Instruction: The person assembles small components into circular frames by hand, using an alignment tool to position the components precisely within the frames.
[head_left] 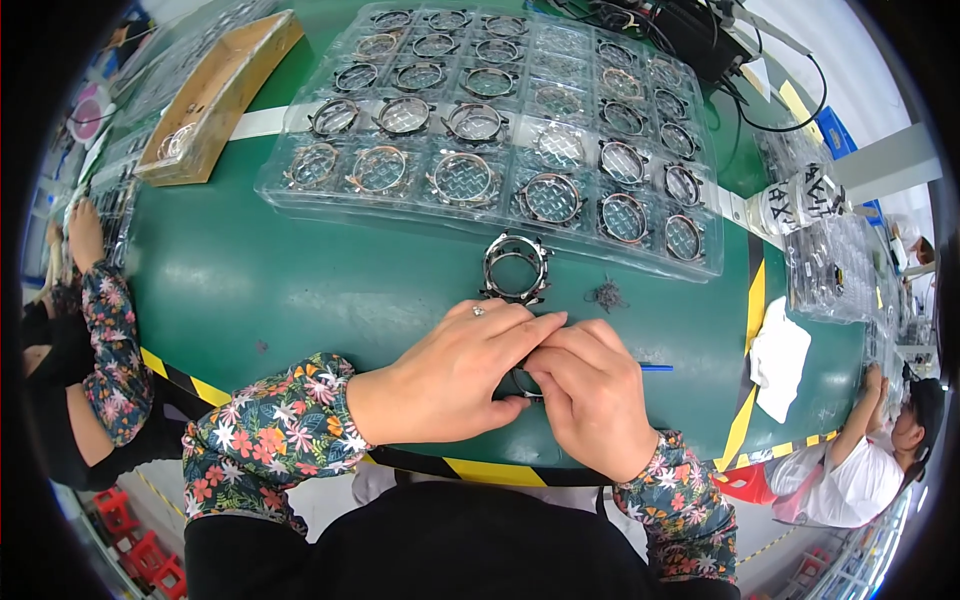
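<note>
Close together over the green table's near side, my left hand (450, 375) and my right hand (592, 390) both close round a dark, ring-shaped watch case (524, 381). My fingers cover most of it; only a bit of the rim shows between them. Just beyond my fingertips a silver and black watch case (515, 266) lies on the table, with an open middle and lugs round its edge. To its right is a small heap of dark threads or shavings (607, 294). A thin blue stick (655, 368) pokes out beside my right hand.
A clear plastic tray (640, 258) of watch cases spans the table's far side. At the far left stands a shallow wooden box (200, 150) with rings inside. A white cloth (780, 360) lies at the right, by yellow-black edge tape (745, 415). Co-workers sit left and right.
</note>
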